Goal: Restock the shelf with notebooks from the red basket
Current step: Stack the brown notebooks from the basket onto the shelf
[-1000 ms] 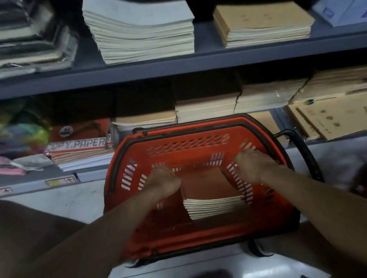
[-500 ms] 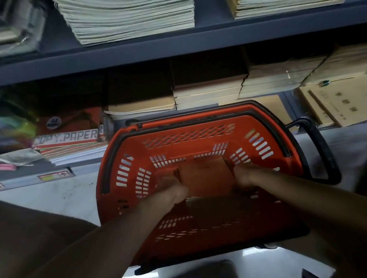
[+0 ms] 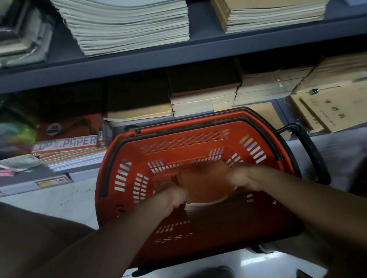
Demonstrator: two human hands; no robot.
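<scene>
**A:** The stack of brown-covered paper notebooks (image 3: 204, 186) sits low in the red slatted plastic basket (image 3: 123, 164), toward its middle, and the basket stands on the pale floor (image 3: 78, 200) just in front of the bottom shelf. Both hands are down inside it.

**B:** What does each grip have?

**A:** The left hand (image 3: 171, 197) has its grip closed on the left edge of the stack, fingers curled under. The right hand (image 3: 240, 177) is clenched on the right edge. The top cover bows up between them, so I judge that the squeeze is a little too strong for soft covers.

**B:** So ease off?

**A:** Yes. Press inward only enough to keep the pile together, and get the fingers beneath the lowest notebook, so that the weight rests on them and is not carried by pinching. How many notebooks the fingers take in I cannot tell; the lower edges are in shadow.

**B:** And the lift?

**A:** Straight up and level until the pile is above the rim, with its black plastic handles (image 3: 305, 152) folded out on the far and right sides. A tilted pile of slippery covers will probably fan out.

**B:** Where should it go?

**A:** Likely the dark grey metal shelf (image 3: 172, 59) area behind the basket. On the lower level, the low tan-covered pile (image 3: 139, 112) at the far left has room above it, while the piles to its right stand higher. Put the spines the same way as the stock already there.
</scene>
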